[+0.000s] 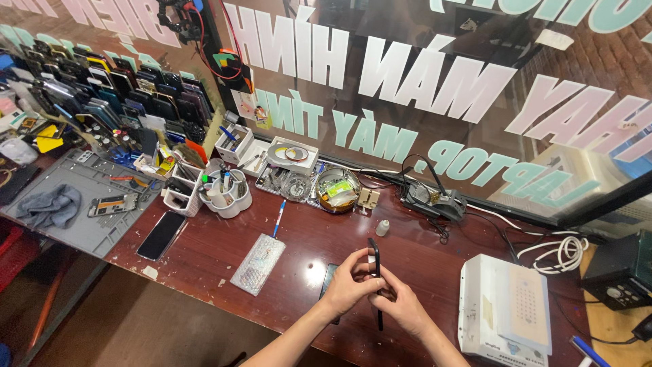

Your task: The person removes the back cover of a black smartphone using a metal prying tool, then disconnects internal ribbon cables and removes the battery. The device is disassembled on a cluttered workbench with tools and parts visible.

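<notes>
Both hands hold a slim black phone upright on its edge above the reddish-brown wooden table. My left hand grips it from the left, fingers wrapped over its middle. My right hand pinches it from the lower right. A thin dark tool sticks down below the hands. Another dark phone lies flat on the table, partly hidden under my left hand.
A black phone and a clear bubble-wrap pouch lie to the left. A blue pen, small white bottle, tool cups, a grey mat with an opened phone, a white box, cables and a glass front with lettering surround them.
</notes>
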